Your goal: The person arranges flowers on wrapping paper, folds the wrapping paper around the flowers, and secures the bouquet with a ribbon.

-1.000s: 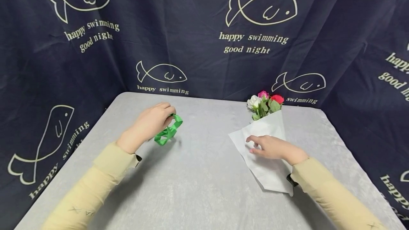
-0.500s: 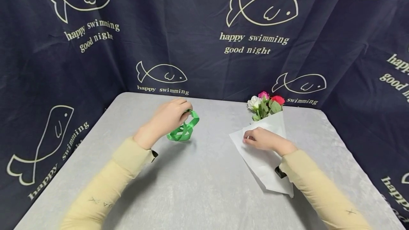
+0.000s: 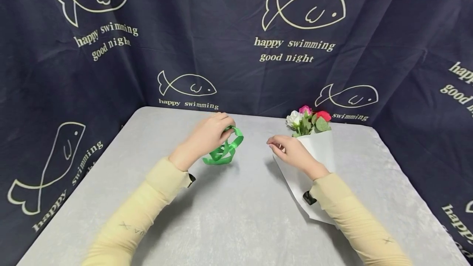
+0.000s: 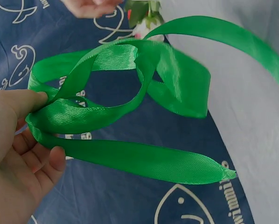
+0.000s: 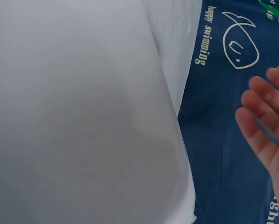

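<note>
A loosely looped green satin ribbon [image 3: 238, 140] hangs above the table, pinched in my left hand [image 3: 207, 136]. In the left wrist view the thumb and fingers hold the ribbon's gathered loops [image 4: 79, 116], and one tail [image 4: 153, 161] stretches off to the right. My right hand [image 3: 292, 151] is over the left edge of the white wrapping paper [image 3: 321, 147], fingers loosely bent and holding nothing. From the top of this paper show a white rose [image 3: 294, 118], a pink rose [image 3: 305, 110] and a red rose [image 3: 323, 115] with green leaves. Their stems are hidden by the paper.
A grey cloth-covered table [image 3: 236, 216] lies beneath both hands. Dark blue curtains [image 3: 229, 44] printed with fish and lettering stand around its back and sides. The bouquet lies on the right half, its blooms near the back edge.
My left hand has carried the ribbon rightward. The right hand has moved left and away from over the paper's middle, its fingers now more bent. The paper's left edge looks lifted or folded in.
</note>
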Demonstrator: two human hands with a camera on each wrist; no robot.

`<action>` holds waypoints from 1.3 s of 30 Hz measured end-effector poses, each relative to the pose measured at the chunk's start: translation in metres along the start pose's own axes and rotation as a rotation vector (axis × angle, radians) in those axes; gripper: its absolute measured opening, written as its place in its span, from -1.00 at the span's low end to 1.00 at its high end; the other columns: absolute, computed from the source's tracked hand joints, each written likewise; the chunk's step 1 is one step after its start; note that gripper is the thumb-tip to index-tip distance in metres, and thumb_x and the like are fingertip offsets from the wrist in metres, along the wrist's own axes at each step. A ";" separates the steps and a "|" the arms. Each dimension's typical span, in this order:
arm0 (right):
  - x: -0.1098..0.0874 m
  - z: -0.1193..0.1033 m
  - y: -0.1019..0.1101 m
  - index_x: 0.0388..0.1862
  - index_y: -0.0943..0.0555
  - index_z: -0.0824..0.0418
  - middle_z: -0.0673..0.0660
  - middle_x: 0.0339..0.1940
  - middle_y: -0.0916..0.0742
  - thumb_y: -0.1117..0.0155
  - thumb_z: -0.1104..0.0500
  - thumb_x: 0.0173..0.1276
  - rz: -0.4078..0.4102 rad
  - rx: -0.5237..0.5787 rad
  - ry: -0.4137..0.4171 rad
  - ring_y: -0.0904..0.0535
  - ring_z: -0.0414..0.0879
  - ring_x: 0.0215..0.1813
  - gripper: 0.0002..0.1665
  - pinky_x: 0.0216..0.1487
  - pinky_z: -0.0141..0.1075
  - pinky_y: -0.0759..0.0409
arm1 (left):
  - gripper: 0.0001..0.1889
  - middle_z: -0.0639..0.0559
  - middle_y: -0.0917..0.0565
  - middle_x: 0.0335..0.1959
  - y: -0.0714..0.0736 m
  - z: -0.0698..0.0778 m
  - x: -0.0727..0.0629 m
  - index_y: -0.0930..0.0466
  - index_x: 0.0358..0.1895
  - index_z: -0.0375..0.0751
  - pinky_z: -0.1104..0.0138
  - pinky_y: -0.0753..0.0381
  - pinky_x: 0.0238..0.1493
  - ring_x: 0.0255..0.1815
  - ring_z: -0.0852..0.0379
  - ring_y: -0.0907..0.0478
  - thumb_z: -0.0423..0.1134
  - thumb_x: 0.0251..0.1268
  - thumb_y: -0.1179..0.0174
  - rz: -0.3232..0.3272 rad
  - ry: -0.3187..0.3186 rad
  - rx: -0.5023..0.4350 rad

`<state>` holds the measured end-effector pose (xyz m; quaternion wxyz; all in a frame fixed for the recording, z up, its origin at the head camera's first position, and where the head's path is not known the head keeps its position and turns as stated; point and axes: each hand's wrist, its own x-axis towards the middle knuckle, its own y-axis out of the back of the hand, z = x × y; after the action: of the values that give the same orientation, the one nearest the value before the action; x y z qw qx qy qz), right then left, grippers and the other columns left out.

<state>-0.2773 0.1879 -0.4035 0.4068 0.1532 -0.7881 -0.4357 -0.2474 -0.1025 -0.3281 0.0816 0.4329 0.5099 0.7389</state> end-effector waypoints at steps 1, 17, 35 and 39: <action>0.000 -0.001 -0.001 -0.23 -0.63 0.17 -0.02 -0.37 -0.69 -0.21 0.27 0.31 0.025 0.014 0.008 -0.53 -0.26 -0.39 -0.90 -0.37 -0.35 -0.58 | -0.96 0.08 -0.59 -0.33 -0.002 0.002 0.001 -0.60 -0.27 -0.12 0.33 -0.53 -0.26 -0.28 0.13 -0.51 -0.31 0.24 -0.22 -0.006 0.006 -0.009; 0.002 -0.018 -0.008 0.12 -0.53 0.24 0.16 -0.05 -0.67 -0.33 0.36 0.18 0.091 0.297 0.026 -0.60 -0.01 -0.17 -0.52 -0.17 -0.12 -0.61 | -0.95 0.10 -0.60 -0.31 -0.035 0.023 0.016 -0.61 -0.27 -0.09 0.33 -0.55 -0.22 -0.24 0.15 -0.53 -0.23 0.28 -0.21 -0.039 0.007 -0.056; 0.000 -0.020 -0.004 -0.30 -0.60 0.15 0.00 -0.32 -0.75 -0.26 0.33 0.24 0.126 0.251 -0.027 -0.63 -0.14 -0.21 -0.90 -0.12 -0.24 -0.59 | -0.93 0.15 -0.55 -0.35 -0.049 0.026 0.015 -0.56 -0.33 -0.05 0.38 -0.50 -0.36 -0.32 0.22 -0.45 -0.19 0.24 -0.25 -0.068 0.035 -0.107; -0.002 -0.019 -0.002 -0.34 -0.59 0.18 0.02 -0.39 -0.75 -0.24 0.30 0.25 0.144 0.240 -0.095 -0.67 -0.10 -0.25 -0.96 -0.21 -0.13 -0.61 | -0.94 0.16 -0.57 -0.33 -0.050 0.023 0.012 -0.58 -0.31 -0.04 0.38 -0.53 -0.32 -0.30 0.23 -0.48 -0.18 0.24 -0.26 -0.070 0.042 -0.123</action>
<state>-0.2613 0.1778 -0.4006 0.3780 0.1230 -0.8620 -0.3146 -0.2537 -0.0566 -0.3599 0.1232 0.3933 0.4802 0.7743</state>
